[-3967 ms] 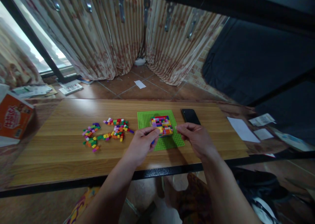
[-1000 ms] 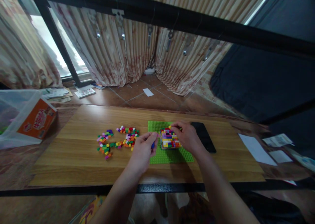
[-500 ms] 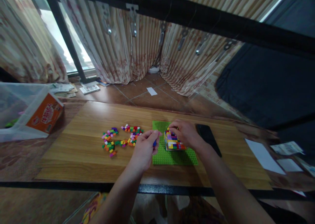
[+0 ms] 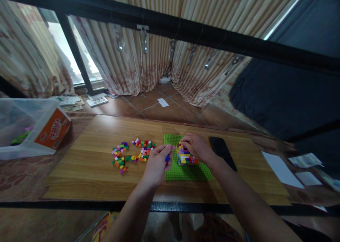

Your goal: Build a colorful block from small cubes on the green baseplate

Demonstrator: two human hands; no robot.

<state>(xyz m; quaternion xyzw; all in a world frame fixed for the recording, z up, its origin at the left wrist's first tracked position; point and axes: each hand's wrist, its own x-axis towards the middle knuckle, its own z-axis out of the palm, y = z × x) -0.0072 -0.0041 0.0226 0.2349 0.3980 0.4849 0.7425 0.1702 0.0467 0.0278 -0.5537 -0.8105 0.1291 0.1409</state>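
A green baseplate (image 4: 175,173) lies on the wooden board, bearing a block of multicoloured toy bricks (image 4: 186,158) built up in layers. My left hand (image 4: 158,160) hovers over the plate's left edge, thumb and index finger pinching a small pink brick (image 4: 172,147). Something blue, seemingly another brick (image 4: 167,158), shows under its curled fingers. My right hand (image 4: 198,146) bends over the far right part of the built block, with its fingertips pressed together at the top. Whether a brick sits between those fingertips is hidden. Loose coloured bricks (image 4: 145,153) are spread left of my left hand.
A black phone (image 4: 223,152) lies right of the plate. At the far left stands a clear plastic bin (image 4: 29,128) with an orange label. White paper (image 4: 281,169) lies to the right. A dark metal bar (image 4: 170,22) crosses above the board.
The whole view has shifted, so the board sits slightly lower in the picture. My right fingers have moved slightly at the top of the block; my left hand keeps its pinch.
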